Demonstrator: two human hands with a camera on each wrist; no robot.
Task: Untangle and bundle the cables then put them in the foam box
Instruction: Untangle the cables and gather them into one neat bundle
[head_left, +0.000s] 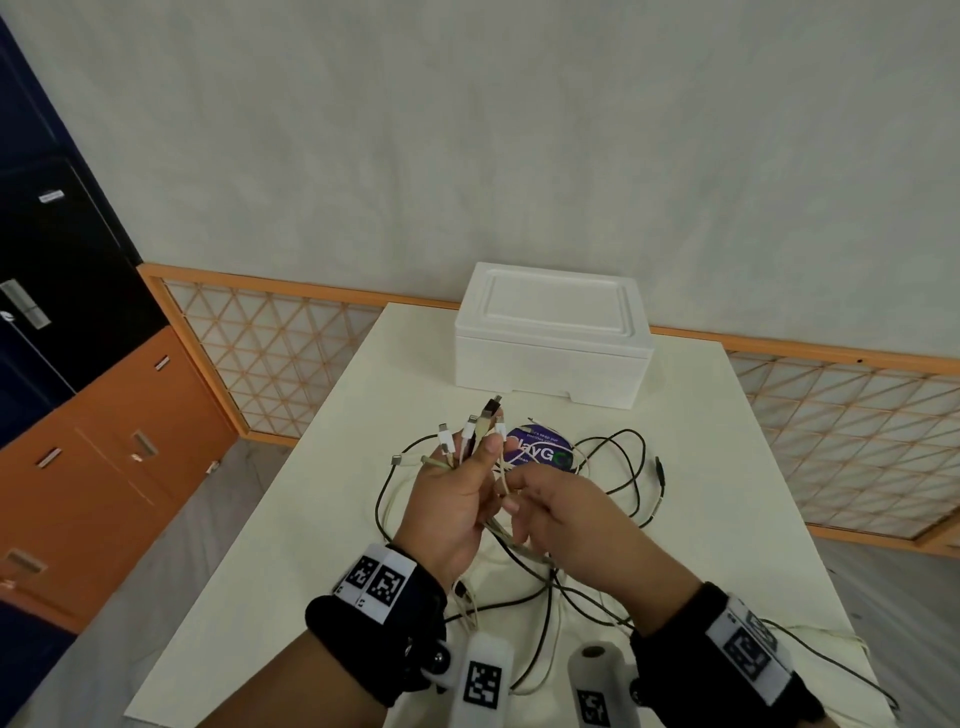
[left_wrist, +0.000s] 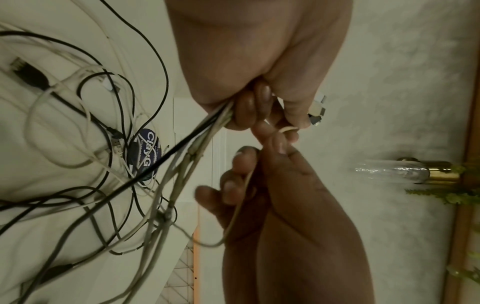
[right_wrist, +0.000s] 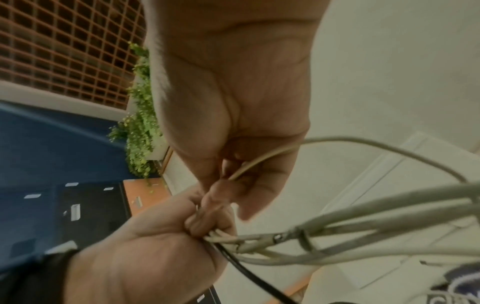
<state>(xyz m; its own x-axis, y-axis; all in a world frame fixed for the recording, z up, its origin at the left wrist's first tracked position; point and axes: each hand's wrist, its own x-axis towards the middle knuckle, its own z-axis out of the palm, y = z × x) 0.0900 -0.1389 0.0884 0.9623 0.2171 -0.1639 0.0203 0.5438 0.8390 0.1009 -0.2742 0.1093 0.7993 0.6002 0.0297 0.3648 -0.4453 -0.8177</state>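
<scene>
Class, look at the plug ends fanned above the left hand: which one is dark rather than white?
The dark plug, tallest in the fan gripped by the left hand. It stands nearest the foam box; the plugs beside it are white.

The rectangular foam box (head_left: 550, 338) is plain white, lid and body alike, and stands on a cream-white table top (head_left: 727, 467). The tangled thin cables (head_left: 613, 483) come in two colours — black and a dull off-white, some greyed. The connector plugs (head_left: 475, 428) fanned above the left hand (head_left: 452, 504) are white, with one dark brown-black. A round sticker (head_left: 540, 449) is deep blue-purple with white lettering and a touch of green. Both wrist bands (head_left: 374, 623) are black, carrying white tags printed with black square code patterns. The low fence panel (head_left: 270, 358) has an orange frame and a pale triangle lattice — the cabinets (head_left: 104, 441) are orange, black and navy.
</scene>
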